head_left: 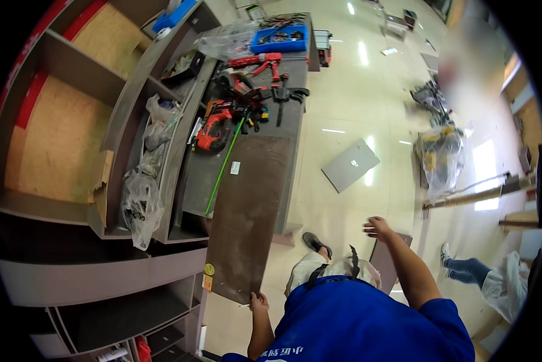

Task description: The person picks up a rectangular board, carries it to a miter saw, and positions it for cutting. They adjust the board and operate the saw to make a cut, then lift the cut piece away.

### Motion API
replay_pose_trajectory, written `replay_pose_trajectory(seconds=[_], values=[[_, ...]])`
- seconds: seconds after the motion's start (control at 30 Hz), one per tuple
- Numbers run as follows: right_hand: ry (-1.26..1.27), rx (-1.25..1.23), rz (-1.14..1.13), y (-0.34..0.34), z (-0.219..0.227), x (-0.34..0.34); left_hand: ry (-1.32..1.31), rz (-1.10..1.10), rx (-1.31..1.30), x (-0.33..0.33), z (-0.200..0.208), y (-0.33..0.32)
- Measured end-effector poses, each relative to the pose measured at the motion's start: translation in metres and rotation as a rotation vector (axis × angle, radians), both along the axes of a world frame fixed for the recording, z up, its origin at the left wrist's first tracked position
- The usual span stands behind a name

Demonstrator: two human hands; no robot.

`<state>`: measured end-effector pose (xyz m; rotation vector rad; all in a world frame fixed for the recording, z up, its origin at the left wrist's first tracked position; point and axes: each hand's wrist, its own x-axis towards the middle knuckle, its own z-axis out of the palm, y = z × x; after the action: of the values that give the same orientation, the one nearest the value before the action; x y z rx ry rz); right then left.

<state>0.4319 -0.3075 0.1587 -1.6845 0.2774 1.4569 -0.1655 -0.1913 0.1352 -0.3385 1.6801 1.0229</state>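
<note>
My left hand (259, 301) grips the near right corner of a long dark brown board (247, 199), its fingers closed over the edge. A small white thing sticks out beside those fingers, too small to name. The board lies partly on the grey workbench (283, 108), and its near end reaches past the bench toward me. It bears a white label at its far part and a yellow round sticker at its near left corner. My right hand (376, 228) is held out over the floor with its fingers apart, holding nothing. Below it stands another brown panel (391, 259).
On the bench lie a red jigsaw (213, 130), a green strip (225, 166), a red caulking gun (256, 60), black clamps (281, 96) and a blue bin (280, 39). Shelving (60, 205) lines the left. A grey panel (350, 166) lies on the floor; another person's legs (470, 268) show right.
</note>
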Motion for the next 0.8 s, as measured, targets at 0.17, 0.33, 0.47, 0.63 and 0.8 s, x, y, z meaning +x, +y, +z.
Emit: replay_pose_trajectory(seconds=[0.17,0.33,0.47,0.63,0.8], values=[[0.210,0.093,0.535,0.161,-0.044,-0.086,-0.037,0.124,0.023,0.036,-0.002,-0.025],[0.335,0.002,0.688,0.214,-0.037,-0.209,0.175,0.101,-0.028,0.058,0.017,-0.058],[0.491,0.063,0.657,0.226,-0.033,-0.221,0.176,0.073,0.074,0.074,0.016,-0.089],[0.328,0.077,0.568,0.213,-0.041,-0.218,0.139,0.119,0.110,0.094,0.034,-0.110],[0.525,0.115,0.604,0.202,-0.009,-0.206,0.323,0.233,0.086,0.104,0.070,-0.125]])
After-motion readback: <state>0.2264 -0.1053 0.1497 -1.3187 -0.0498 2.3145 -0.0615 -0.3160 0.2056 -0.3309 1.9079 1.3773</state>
